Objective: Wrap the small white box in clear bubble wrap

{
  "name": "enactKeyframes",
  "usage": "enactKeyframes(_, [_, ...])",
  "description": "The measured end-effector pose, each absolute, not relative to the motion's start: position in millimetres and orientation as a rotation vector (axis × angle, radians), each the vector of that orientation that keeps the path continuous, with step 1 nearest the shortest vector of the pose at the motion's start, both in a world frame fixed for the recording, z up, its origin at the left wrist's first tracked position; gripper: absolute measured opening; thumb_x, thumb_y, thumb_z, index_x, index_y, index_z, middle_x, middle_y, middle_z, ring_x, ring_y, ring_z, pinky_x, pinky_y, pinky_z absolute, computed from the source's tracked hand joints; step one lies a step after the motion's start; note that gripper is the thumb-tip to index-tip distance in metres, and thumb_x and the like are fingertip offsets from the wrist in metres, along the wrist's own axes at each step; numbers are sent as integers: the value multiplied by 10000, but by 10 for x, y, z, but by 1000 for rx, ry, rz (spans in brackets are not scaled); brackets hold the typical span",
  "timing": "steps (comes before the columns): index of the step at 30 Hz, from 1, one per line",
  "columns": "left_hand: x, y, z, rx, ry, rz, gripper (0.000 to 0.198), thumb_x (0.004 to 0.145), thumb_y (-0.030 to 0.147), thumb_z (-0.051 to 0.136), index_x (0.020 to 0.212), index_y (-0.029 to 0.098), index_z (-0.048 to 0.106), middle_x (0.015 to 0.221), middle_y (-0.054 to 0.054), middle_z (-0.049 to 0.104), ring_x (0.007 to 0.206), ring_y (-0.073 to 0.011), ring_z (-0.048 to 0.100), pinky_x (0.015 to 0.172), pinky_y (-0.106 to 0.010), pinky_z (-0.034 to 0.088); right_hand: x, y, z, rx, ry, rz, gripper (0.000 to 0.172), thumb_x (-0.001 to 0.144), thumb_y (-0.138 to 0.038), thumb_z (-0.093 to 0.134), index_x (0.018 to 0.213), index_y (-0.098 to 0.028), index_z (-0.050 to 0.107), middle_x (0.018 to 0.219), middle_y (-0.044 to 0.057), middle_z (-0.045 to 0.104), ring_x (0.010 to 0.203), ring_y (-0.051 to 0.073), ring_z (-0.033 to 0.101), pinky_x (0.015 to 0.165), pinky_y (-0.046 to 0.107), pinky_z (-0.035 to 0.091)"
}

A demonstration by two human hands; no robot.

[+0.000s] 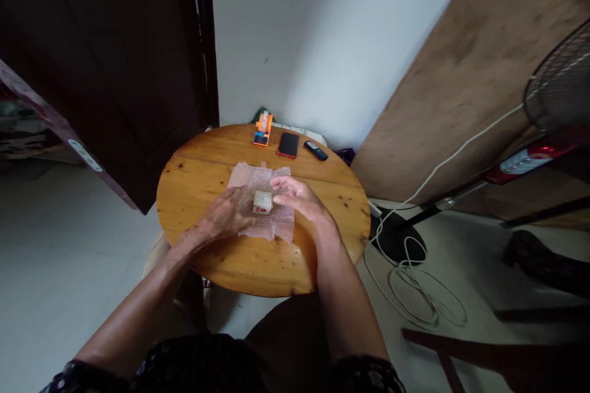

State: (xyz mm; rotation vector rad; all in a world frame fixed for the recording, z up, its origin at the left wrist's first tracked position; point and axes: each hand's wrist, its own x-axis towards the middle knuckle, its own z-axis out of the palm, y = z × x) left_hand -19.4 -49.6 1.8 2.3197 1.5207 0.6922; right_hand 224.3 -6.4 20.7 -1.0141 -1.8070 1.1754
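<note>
A small box (pixel 262 201), pale with printed text and a red mark, rests on a sheet of bubble wrap (pixel 271 230) in the middle of the round wooden table (pixel 244 270). To its left, my left hand (pixel 225 214) lies over the wrap's edge, fingers apart. My right hand (pixel 297 194) is just right of the box, fingers spread and curved toward it, holding nothing. Whether its thumb touches the box I cannot tell.
At the table's far side sit an orange tape dispenser (pixel 262 128), a dark phone with a red edge (pixel 288 144) and a small black keypad phone (pixel 316 150). A white wall (pixel 295 42) stands behind. To the right are a fan (pixel 562 73) and a coiled white cable (pixel 428 304).
</note>
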Motion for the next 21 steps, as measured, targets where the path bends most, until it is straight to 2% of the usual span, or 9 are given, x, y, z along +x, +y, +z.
enactKeyframes(2, [-107,-505,-61,2301,1514,615,910,743,555,723,1485,147,391,1440,-192,556,1333,-369,524,1078,-465,463,2156,-81,168,-1048,-1957,1170,550,659,-301,802,1184,-231,657,1212,50,674,1125,215,607,878,317,495])
enactKeyframes(5, [-49,-516,-194,2291,1561,522,1075,713,620,724,1537,94,276,1527,-257,444,1419,-412,424,1156,-525,374,2055,-101,125,-1141,-2096,1123,514,671,-268,770,1171,-215,665,1070,27,706,988,202,642,857,320,498])
enactKeyframes(7, [-52,-521,-274,2339,1549,518,1095,709,645,710,1547,102,258,1565,-261,388,1459,-416,361,1191,-560,306,2063,-87,128,-1186,-2076,1069,436,684,-280,738,1108,-194,680,959,10,709,872,181,646,800,305,501])
enactKeyframes(10, [-75,-530,-335,2423,1489,529,1046,738,669,664,1550,139,270,1596,-226,355,1495,-385,305,1219,-553,255,2236,-22,168,-1265,-1840,931,466,690,-316,701,1136,-187,659,984,12,717,860,181,652,792,303,509])
enactKeyframes(14, [-88,-545,-321,2459,1478,524,1016,735,676,658,1540,166,304,1599,-200,361,1499,-365,300,1230,-535,247,2596,48,197,-1683,-1516,564,497,731,-294,631,1218,-197,626,1090,59,721,995,243,664,890,365,511])
enactKeyframes(17, [-86,-548,-307,2466,1470,522,1017,732,670,665,1536,156,314,1598,-204,361,1496,-370,304,1226,-536,255,2730,29,190,-2079,-1524,354,568,703,-214,646,1270,-200,622,1258,140,668,1193,346,607,1017,487,452])
enactKeyframes(19, [-81,-547,-311,2463,1474,524,1014,733,667,667,1537,159,313,1602,-204,354,1493,-374,308,1222,-540,260,2719,-2,190,-2090,-1581,272,649,696,-203,661,1341,-204,582,1413,165,571,1310,392,519,1083,561,390])
enactKeyframes(21, [-72,-548,-321,2465,1484,535,1013,730,666,670,1536,161,318,1598,-207,362,1490,-376,316,1223,-540,255,2649,-29,193,-1924,-1606,162,676,724,-223,651,1391,-219,539,1495,149,498,1374,386,451,1123,581,348])
